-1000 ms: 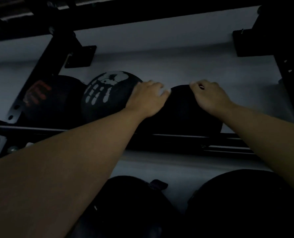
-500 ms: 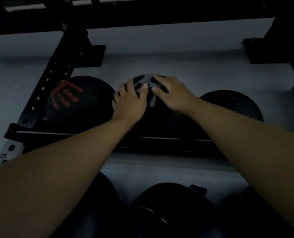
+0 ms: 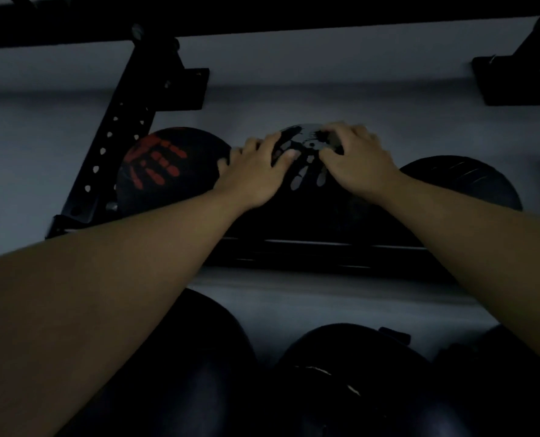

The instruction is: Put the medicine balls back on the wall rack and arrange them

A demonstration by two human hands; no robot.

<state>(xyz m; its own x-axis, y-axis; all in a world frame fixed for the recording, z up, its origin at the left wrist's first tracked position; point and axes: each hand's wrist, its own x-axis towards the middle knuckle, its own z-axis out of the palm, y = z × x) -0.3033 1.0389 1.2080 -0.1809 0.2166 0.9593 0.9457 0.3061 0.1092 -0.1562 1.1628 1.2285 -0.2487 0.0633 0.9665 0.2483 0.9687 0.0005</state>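
- The scene is dim; three black medicine balls sit in a row on the upper rail (image 3: 309, 247) of the wall rack, against a pale wall (image 3: 325, 74).
- The middle ball (image 3: 306, 181), marked with a white handprint, lies under both hands.
- The left hand (image 3: 256, 175) rests on the ball's upper left side, fingers spread flat over the print, its grip open and pressing rather than closed around anything.
- The right hand (image 3: 357, 162) lies on the ball's upper right side, fingers curled over the top edge; its grip is likewise spread on the surface, not pinching.
- The two thumbs come near each other over the white print, without touching.
- The ball with a red handprint (image 3: 167, 171) sits just to the left, touching or nearly touching the middle ball; I cannot tell which.
- A plain black ball (image 3: 464, 181) sits to the right, partly hidden by the right forearm.
- A perforated black upright (image 3: 114, 146) slants up at the left of the row.
- Larger dark balls (image 3: 350, 373) fill the lower shelf below the arms.
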